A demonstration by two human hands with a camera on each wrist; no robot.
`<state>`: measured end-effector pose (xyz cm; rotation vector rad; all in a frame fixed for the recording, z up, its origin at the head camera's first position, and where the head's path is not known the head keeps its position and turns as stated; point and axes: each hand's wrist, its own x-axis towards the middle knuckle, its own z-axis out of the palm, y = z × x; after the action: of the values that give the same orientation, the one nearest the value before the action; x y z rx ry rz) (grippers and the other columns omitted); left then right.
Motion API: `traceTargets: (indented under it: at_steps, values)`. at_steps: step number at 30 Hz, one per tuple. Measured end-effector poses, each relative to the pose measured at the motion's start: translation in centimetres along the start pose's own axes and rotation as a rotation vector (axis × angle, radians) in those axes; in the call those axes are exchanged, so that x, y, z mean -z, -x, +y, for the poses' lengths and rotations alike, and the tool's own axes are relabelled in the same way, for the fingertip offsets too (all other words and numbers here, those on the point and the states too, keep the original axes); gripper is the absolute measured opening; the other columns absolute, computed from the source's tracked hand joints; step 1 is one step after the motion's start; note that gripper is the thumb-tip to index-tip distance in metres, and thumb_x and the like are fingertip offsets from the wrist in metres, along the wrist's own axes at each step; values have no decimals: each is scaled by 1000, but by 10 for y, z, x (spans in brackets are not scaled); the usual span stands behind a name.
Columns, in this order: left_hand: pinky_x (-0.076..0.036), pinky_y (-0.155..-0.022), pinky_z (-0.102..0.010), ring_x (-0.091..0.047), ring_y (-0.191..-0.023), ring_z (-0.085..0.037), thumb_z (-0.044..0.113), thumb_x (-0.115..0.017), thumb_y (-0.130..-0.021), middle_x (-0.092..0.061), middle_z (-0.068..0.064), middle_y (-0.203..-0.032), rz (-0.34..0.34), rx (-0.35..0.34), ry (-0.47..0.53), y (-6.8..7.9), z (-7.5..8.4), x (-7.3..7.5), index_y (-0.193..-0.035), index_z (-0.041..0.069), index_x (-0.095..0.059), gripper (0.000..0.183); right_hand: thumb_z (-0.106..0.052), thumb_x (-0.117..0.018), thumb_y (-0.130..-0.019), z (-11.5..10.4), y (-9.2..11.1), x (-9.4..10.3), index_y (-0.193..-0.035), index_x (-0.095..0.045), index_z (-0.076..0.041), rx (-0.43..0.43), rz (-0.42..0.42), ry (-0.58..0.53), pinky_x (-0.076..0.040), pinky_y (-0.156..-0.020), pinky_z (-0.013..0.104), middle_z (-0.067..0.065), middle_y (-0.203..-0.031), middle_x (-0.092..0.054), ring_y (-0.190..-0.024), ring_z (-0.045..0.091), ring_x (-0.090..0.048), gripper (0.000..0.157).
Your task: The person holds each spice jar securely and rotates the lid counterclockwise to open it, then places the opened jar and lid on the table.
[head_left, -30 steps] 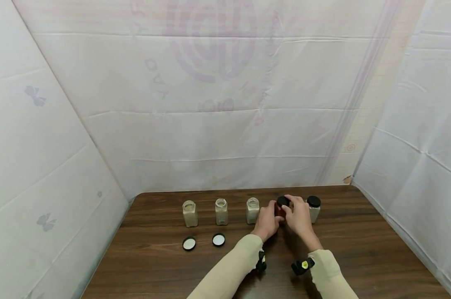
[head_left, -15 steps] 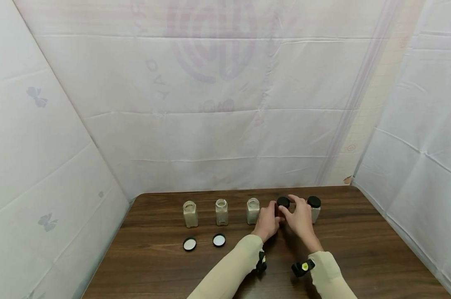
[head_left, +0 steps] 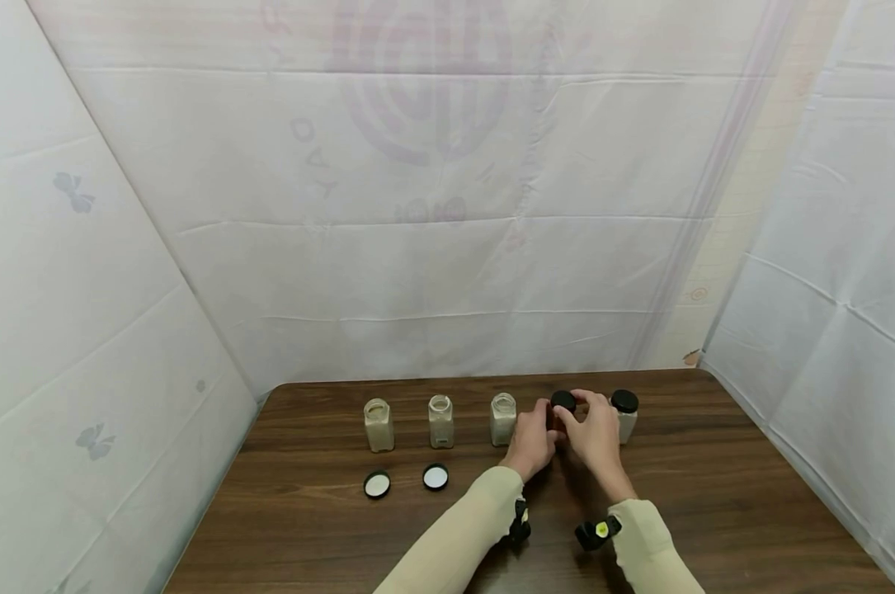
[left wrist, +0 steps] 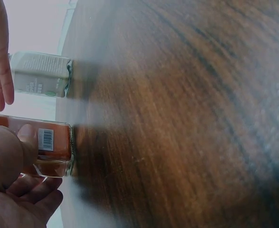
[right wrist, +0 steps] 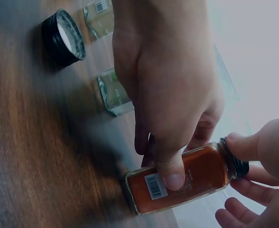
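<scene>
My left hand (head_left: 530,441) grips a square glass spice jar (right wrist: 201,164) filled with red-orange powder, its thumb across the face beside a barcode label. The jar stands upright on the table, mostly hidden by the hands in the head view. At its top, my right hand (head_left: 597,431) holds the black screw lid (head_left: 563,401) between thumb and fingers; the lid sits on the jar's mouth. Just left of my left hand is an uncapped jar (head_left: 502,419) of pale contents. Right of my right hand stands a pale jar (head_left: 627,425) with its black lid on.
Two more uncapped pale jars, one at the far left (head_left: 379,427) and another beside it (head_left: 441,422), continue the row. In front of them lie two black lids, a left lid (head_left: 376,485) and a right lid (head_left: 435,477), white insides up. Behind the wooden table (head_left: 291,536) hangs white sheeting.
My right fingers have shifted slightly to the right around the lid, showing more of its top. My left hand keeps its grip on the jar, and the other jars have stayed put.
</scene>
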<state>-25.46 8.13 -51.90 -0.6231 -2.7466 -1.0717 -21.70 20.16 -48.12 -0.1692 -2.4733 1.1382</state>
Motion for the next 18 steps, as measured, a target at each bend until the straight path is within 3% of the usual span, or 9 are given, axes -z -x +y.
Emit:
traceTargets:
  at_steps: [8,18]
  values:
    - [-56,-77,-31,-70,-92,-20,17,-73,-97,-73,-9,-98,0,0,-2,0,0,-1,-132,8,-57,40,-1,-58,-101,-1,-2,-3,-142,-57,3,32,-72,31,-37,-103,60,30,-144,-50,-124,50,-44,41]
    - [-57,-77,-31,-71,-93,-21,18,-73,-97,-73,-10,-99,7,-3,-18,0,0,-1,-132,7,-57,40,0,-57,-102,0,0,0,-146,-51,4,56,-93,14,-39,-103,64,33,-145,-48,-129,54,-42,45]
